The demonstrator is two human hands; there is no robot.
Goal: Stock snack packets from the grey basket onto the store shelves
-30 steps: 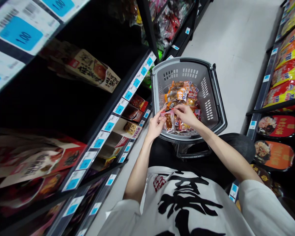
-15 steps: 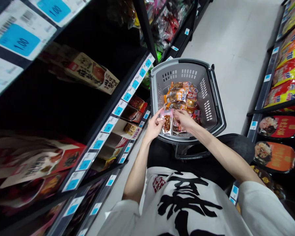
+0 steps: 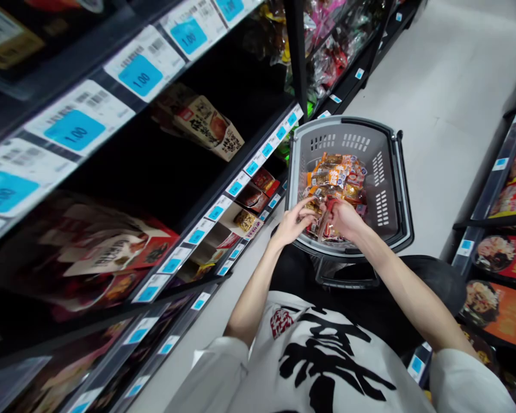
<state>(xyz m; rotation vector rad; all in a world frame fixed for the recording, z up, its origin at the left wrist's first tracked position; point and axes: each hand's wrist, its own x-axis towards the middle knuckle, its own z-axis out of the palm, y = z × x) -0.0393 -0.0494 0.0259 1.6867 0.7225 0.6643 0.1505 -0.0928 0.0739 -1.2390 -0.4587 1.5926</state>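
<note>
A grey shopping basket [image 3: 389, 189] stands between my knees, holding several small snack packets [image 3: 333, 175] in orange, clear and red wrapping. Over its near side my right hand [image 3: 346, 219] is closed on a snack packet [image 3: 324, 222], which is turned nearly edge-on with its face hard to see. My left hand [image 3: 293, 223] is just to the left of that packet, fingers apart and pointing at it, holding nothing that I can see. Whether its fingertips touch the packet I cannot tell.
Shelves with blue price tags [image 3: 215, 212] run along the left, with boxed food [image 3: 208, 126] set back on them. Red and orange lidded food tubs [image 3: 494, 310] fill the right shelf. Pale floor [image 3: 430, 86] stretches ahead past the basket. The basket's black handle [image 3: 348, 283] lies on the near side.
The packet, formerly face up between both hands, has been turned edge-on in my right hand. My left hand has let go of it and its fingers have spread. The view has shifted left.
</note>
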